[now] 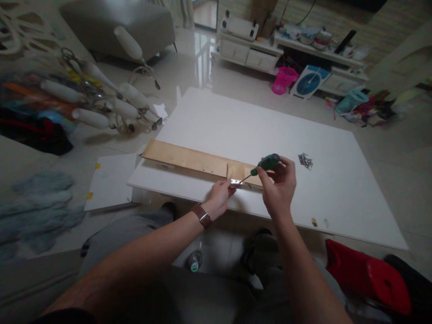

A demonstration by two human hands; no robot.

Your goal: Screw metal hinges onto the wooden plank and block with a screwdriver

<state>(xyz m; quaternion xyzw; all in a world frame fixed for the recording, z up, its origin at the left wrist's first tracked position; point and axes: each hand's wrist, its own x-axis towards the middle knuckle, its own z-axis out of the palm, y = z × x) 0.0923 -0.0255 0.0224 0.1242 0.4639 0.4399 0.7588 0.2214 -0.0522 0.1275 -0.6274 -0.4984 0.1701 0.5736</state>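
A long tan wooden strip [189, 158] lies across the near part of a large white board [270, 148] on the floor. My left hand [221, 197] pinches a small silver metal hinge [236, 183] against the near edge of the wood. My right hand [280, 182] is wrapped round the green handle of a screwdriver [266, 163], its tip pointing down-left at the hinge. A brown watch sits on my left wrist.
A small pile of metal hardware [305, 160] lies on the board to the right. A white sheet [111, 180] lies left of the board, a red plastic object [367, 274] at lower right. A chandelier-like lamp [111, 96], pink basket [284, 79] and fan [309, 82] stand farther back.
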